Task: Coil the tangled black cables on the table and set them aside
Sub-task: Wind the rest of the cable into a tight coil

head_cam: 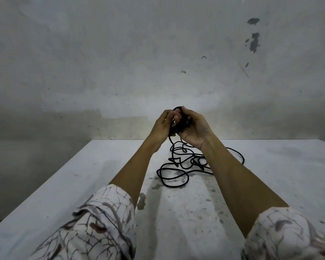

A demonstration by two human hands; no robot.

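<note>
A small coil of black cable (182, 122) is held up above the far part of the white table (186, 203). My right hand (193, 128) grips the coil, thumb on its top. My left hand (164, 124) curls its fingers round the coil's left side. From the coil a strand hangs down to the tangled black cable (178, 166), which lies in loose loops on the table between my forearms. One loop (240, 156) shows to the right of my right forearm, which hides part of the tangle.
The table is stained and speckled, with dark spots (142, 201) near my left sleeve. Its far edge meets a scuffed grey wall (158, 62). The left edge of the table runs diagonally toward the lower left corner.
</note>
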